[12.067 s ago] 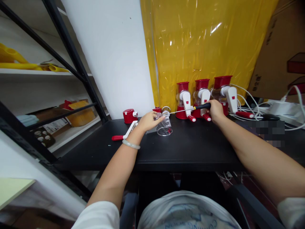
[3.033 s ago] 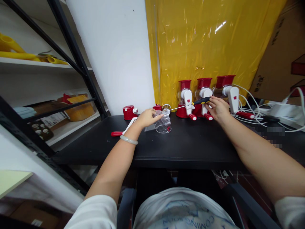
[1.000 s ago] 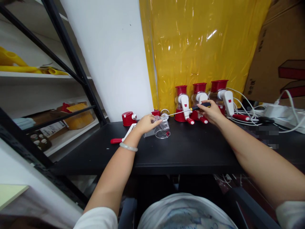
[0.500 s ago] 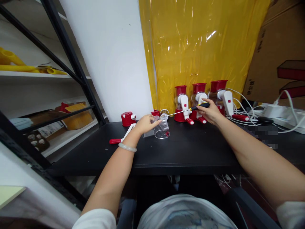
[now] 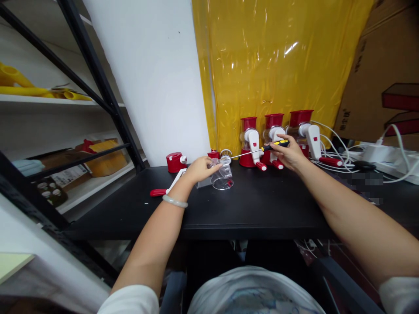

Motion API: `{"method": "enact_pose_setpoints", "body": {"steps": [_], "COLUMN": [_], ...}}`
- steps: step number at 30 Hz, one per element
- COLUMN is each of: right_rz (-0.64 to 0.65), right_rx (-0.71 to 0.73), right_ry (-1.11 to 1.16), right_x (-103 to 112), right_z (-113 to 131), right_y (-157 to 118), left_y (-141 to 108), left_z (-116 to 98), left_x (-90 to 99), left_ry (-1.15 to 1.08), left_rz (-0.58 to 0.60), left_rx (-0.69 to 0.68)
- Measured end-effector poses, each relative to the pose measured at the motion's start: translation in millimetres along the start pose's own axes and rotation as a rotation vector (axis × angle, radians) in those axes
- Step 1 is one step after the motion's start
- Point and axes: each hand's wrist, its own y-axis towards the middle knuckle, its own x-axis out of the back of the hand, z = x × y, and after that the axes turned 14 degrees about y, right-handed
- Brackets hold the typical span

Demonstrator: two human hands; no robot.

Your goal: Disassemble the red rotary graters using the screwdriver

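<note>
A clear plastic housing stands on the black table, and my left hand grips its upper left part. My right hand is closed on the yellow and black handle of a screwdriver. The long thin shaft points left, and its tip meets the top of the clear housing beside my left fingers. Left of my left hand lie a red base part and a white crank with a red handle. A small red part and a clear ring show just behind the housing.
Several red and white hand-cranked grinders stand at the back right of the table. Farther right are white cables and a power strip. A black-framed shelf borders the left side; yellow sheeting hangs behind.
The screwdriver handle has turned in my right hand, showing more of its yellow side. My left hand and the clear housing stay in place.
</note>
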Motion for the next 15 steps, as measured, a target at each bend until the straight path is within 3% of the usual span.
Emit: {"method": "enact_pose_setpoints", "body": {"steps": [15], "right_rz": [-0.006], "right_rx": [-0.004], "right_ry": [-0.074], "right_x": [4.2], "right_z": [-1.4], "right_y": [3.4], "left_y": [0.3], "left_z": [0.7], "left_x": [-1.6], "left_ry": [0.002], "left_rz": [0.000], "left_rx": [0.010]}}
